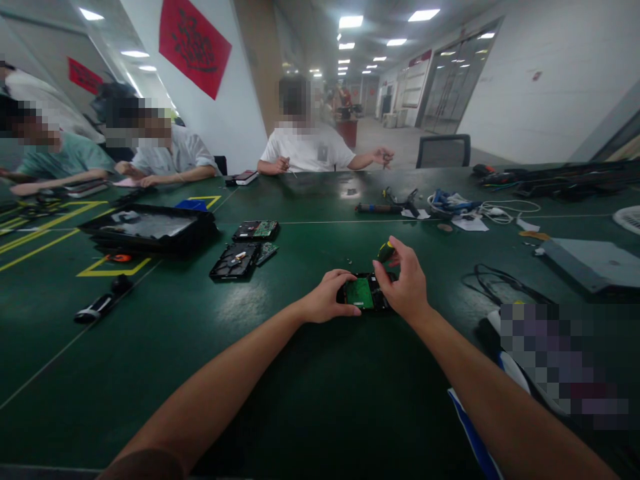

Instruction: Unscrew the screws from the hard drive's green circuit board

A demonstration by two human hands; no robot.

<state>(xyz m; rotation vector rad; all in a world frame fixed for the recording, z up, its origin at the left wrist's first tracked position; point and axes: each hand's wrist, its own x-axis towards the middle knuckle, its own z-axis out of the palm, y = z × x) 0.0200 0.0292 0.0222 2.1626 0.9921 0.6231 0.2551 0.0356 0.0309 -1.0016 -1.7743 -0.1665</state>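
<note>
A hard drive (359, 293) lies on the green table in front of me, its green circuit board facing up. My left hand (333, 295) grips its left end, thumb along the near edge and fingers over the far side. In my right hand (406, 280) is a screwdriver (385, 251) with a yellow and dark green handle, held above the drive's right part. Its shaft and tip are hidden behind my fingers. A few tiny pieces, perhaps screws (349, 261), lie just beyond the drive.
Left of my hands are another hard drive (256, 230), an opened drive case (234, 261) and a small circuit board (267, 253). A black tray (150, 227) stands farther left. Cables (493, 283) and a grey metal box (593, 267) lie right. People sit across the table.
</note>
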